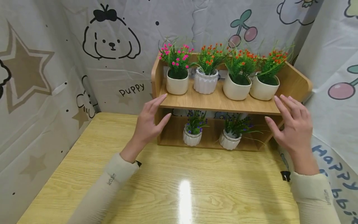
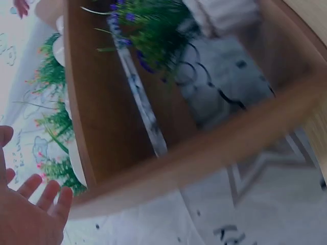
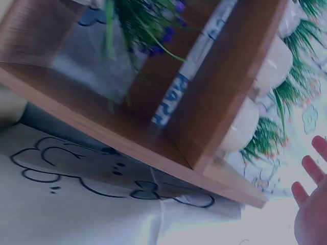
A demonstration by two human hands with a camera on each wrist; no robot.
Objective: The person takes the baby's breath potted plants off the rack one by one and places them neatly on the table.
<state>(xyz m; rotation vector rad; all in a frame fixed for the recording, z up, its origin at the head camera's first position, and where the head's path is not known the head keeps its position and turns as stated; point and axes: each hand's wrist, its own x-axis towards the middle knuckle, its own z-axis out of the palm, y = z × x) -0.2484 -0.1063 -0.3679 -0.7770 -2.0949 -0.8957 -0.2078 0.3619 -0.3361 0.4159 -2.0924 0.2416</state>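
A two-tier wooden shelf [image 1: 195,104] stands at the back of the table. My left hand [image 1: 149,121] is at its left end, fingers extended and thumb spread, with nothing in it. At the right end my right hand [image 1: 296,132] is likewise spread, its fingertips overlapping the upper board's edge in the head view. Along the upper tier are a pink-flowered potted plant [image 1: 177,81] and, to its right, orange-flowered plants, one in a ribbed white pot [image 1: 206,81], the others in smooth pots [image 1: 237,87]. Below stand two purple-flowered plants in ribbed pots [image 1: 192,137].
The light wood table [image 1: 156,186] extends in front of the shelf, with a bright reflection on it. Printed white cloth [image 1: 112,77] hangs behind and at both sides, close to the shelf's back. Thin grass blades [image 1: 254,138] stick out past the lower tier's front.
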